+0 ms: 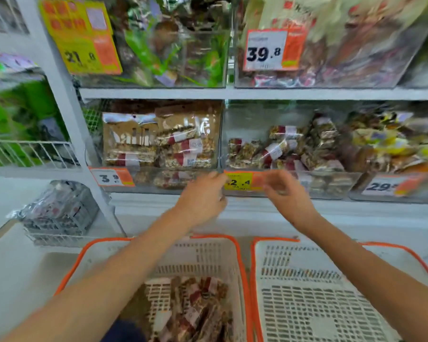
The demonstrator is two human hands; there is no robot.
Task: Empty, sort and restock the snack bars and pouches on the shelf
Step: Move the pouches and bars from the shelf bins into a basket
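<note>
A clear shelf bin (247,124) holds several nut bars (277,154) with red and white labels. A yellow 12.4 price tag (237,181) is on its front wall. My left hand (203,196) curls its fingers at the front wall's left corner, beside the tag. My right hand (287,193) is blurred and lies over the tag's orange end; its hold is unclear. Below, the left orange-rimmed basket (242,267) contains several similar bars (200,309). The right basket (319,317) holds nothing.
The left bin (215,134) has bars and brown pouches (134,134); the right bin (356,186) has yellow packs (385,144). More bins stand on the shelf above (232,93). A grey crate (60,213) of packs sits low on the left.
</note>
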